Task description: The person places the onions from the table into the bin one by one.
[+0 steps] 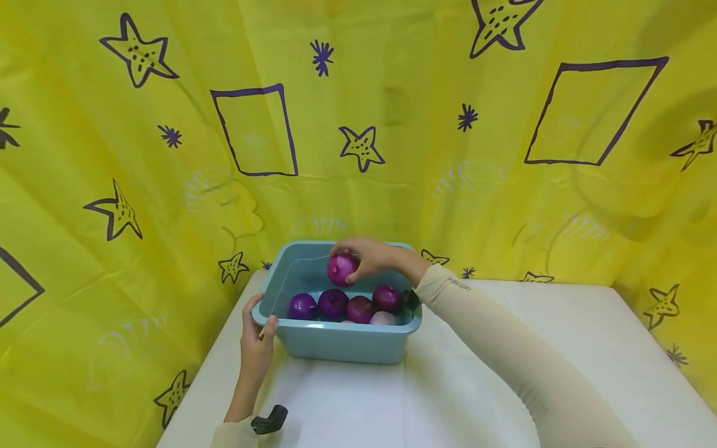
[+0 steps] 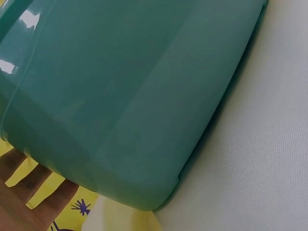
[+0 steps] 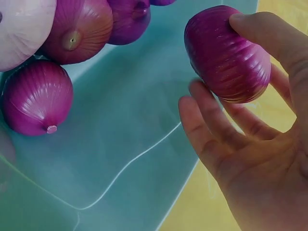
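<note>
A teal plastic basin point(image 1: 342, 343) stands on the white table with several purple onions point(image 1: 333, 304) and a pale one point(image 1: 384, 318) inside. My right hand point(image 1: 370, 256) holds a purple onion point(image 1: 342, 269) above the basin's far half. In the right wrist view, thumb and fingers point(image 3: 207, 115) grip that onion point(image 3: 226, 55), while another onion point(image 3: 38, 98) lies below in the basin. My left hand point(image 1: 257, 342) grips the basin's near left corner, its thumb at the front rim. The left wrist view shows its fingers point(image 2: 57, 199) against the basin wall point(image 2: 120, 106).
A yellow curtain point(image 1: 392, 205) with purple stars and squares hangs behind and on both sides of the white table point(image 1: 532, 336). Over the basin's right rim reaches my right sleeve point(image 1: 493, 330). A black strap piece point(image 1: 270, 420) sits at my left wrist.
</note>
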A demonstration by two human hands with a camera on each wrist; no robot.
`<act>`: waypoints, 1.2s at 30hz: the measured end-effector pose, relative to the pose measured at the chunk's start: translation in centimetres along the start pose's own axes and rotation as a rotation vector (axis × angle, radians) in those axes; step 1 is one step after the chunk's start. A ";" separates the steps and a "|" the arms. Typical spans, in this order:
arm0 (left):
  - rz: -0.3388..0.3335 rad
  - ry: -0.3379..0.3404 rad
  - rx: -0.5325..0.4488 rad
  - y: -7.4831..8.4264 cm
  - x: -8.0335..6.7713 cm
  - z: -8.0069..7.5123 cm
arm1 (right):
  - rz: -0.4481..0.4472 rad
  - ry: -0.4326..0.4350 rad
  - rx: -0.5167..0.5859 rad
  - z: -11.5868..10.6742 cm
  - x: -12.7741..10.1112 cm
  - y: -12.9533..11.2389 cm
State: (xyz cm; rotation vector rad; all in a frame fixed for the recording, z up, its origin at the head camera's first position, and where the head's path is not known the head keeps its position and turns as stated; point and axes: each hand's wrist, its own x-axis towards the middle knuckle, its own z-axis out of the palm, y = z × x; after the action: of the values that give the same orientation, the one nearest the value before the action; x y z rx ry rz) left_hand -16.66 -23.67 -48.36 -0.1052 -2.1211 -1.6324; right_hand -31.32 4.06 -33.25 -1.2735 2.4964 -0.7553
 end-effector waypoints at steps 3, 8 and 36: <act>-0.003 -0.002 0.000 0.1 0.0 0.0 | 0.009 -0.014 0.005 -0.1 -0.1 -0.1; -0.014 -0.006 0.004 0.2 -0.1 0.1 | 0.002 -0.025 0.013 -0.4 -0.2 -0.2; -0.032 0.003 0.027 0.4 -0.3 0.0 | 0.101 0.206 -0.187 -4.6 -9.4 1.9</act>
State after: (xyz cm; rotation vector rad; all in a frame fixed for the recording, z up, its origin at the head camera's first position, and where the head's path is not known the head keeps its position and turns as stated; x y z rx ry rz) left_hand -16.24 -23.52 -48.16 -0.0612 -2.1527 -1.6200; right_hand -28.99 14.08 -30.65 -1.1682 2.8318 -0.6731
